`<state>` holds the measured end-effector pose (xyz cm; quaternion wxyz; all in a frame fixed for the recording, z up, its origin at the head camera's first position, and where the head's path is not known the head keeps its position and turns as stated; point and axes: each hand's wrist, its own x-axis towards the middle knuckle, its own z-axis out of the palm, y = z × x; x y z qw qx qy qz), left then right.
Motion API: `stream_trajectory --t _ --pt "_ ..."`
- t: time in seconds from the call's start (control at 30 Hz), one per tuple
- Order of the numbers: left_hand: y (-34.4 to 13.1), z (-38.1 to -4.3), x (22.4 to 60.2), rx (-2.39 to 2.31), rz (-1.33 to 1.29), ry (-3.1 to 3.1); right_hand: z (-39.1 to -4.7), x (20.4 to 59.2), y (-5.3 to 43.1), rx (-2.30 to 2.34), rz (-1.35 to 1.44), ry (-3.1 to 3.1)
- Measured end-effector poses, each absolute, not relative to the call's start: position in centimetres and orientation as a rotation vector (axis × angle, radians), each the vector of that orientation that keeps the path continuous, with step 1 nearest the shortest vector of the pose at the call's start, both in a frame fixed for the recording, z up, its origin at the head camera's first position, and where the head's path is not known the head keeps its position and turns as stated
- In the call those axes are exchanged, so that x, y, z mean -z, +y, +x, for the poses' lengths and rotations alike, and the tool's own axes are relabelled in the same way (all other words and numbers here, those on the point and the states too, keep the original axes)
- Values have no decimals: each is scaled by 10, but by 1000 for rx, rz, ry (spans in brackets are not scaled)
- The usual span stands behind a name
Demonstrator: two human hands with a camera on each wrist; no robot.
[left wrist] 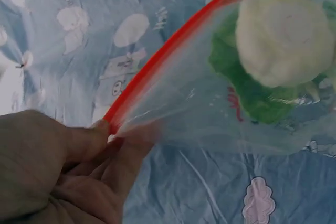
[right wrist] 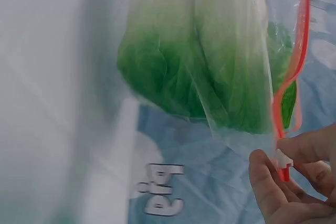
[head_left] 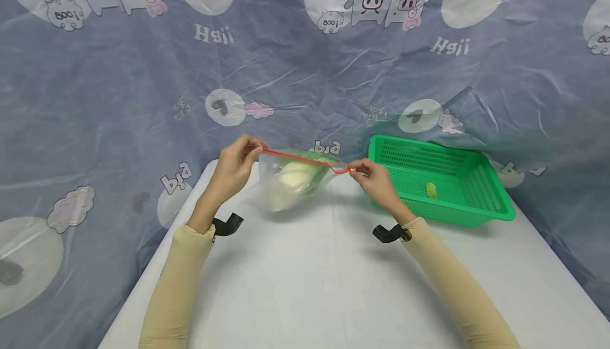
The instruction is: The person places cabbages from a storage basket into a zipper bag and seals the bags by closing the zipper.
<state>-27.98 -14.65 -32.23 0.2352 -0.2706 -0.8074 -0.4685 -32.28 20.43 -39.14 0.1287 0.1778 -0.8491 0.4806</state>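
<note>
A clear zip bag [head_left: 275,199] with a red zip strip [head_left: 300,157] hangs stretched between both hands, low over the white table. Inside lies a cabbage [head_left: 296,176] with a thick white base and green leaves; its round base [left wrist: 286,35] faces the left wrist camera. My left hand [head_left: 235,161] pinches the strip's left end between thumb and fingers. At the other end, my right hand [head_left: 376,182] pinches the bag's corner, where a small white slider [right wrist: 283,158] shows between thumb and fingertip. Near this corner the strip bows apart into two red edges.
A green plastic basket [head_left: 500,212] stands at the back right, close beyond the right hand. A small pale-green leaf piece [head_left: 431,190] lies in it. Behind the white table [head_left: 305,285] hangs a blue-grey printed cloth [head_left: 295,73].
</note>
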Motion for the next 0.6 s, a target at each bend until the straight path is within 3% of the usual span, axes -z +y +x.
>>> stream_trajectory --t 0.17,0.33,0.6 --pt "-133 -246 332 1172 -1101 -2498 -325 427 202 -1255 512 -2592" --pt "-91 -220 349 938 -1434 -2649 -332 446 202 -1317 479 -2614" --pt "-11 -207 395 523 -1384 -2613 -349 472 197 -1538 392 -2770"
